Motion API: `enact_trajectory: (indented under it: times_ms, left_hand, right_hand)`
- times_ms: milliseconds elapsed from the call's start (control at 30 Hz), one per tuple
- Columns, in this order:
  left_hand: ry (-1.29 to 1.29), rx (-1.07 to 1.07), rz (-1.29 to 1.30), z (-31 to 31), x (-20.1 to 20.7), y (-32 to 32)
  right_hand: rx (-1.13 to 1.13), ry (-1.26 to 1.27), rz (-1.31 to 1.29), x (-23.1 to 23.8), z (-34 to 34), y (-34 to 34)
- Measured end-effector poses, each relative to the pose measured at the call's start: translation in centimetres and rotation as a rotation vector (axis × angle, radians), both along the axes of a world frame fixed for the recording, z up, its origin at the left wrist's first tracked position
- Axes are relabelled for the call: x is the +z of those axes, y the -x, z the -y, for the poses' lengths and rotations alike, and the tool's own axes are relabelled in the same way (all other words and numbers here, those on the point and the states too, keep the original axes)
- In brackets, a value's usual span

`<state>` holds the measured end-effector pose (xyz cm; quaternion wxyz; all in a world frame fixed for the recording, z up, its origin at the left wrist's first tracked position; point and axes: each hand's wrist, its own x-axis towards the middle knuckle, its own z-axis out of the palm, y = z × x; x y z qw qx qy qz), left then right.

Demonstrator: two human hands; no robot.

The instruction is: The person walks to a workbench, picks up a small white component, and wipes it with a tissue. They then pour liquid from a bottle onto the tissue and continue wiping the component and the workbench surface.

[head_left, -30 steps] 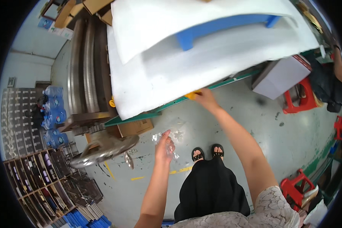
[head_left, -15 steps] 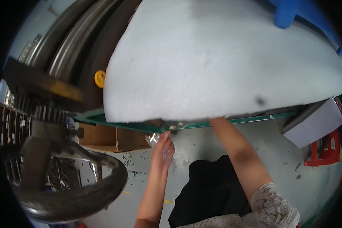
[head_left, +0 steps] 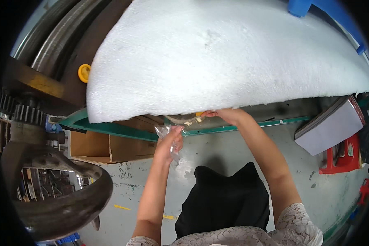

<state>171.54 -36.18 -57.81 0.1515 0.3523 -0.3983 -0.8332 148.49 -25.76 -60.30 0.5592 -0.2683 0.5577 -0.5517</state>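
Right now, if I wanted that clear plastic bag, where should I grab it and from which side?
I'd pinch the loose upper end of the clear plastic bag, probably coming from the left. That thin, crinkled end sticks out above and to the left of the left hand, which covers the bag's middle.
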Motion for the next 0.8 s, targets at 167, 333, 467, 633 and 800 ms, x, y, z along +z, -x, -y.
enact_trajectory:
  times_ms: [167, 333, 467, 633, 800]
  left_hand:
    - [0.02, -0.078, 0.012, -0.6, -0.5, 1.1]
    - [-0.004, -0.054, 0.243, 3.4, -3.3, 3.4]
    - [0.151, 0.163, 0.239, 11.6, -8.6, 7.1]
    - [0.227, 0.278, 0.172, 14.1, -9.0, 12.6]
    - [0.414, 0.281, 0.286, 14.6, -9.5, 13.5]
  right_hand:
    - [-0.175, 0.055, -0.028, 1.1, -1.1, -0.5]
    - [-0.426, 0.029, -0.481, 2.2, -2.5, -0.1]
    - [-0.485, 0.039, -0.511, 3.4, -5.4, 0.9]
    - [-0.45, 0.004, -0.57, 1.5, -10.7, 2.4]
    - [-0.494, -0.005, -0.536, 0.2, -13.9, 3.5]
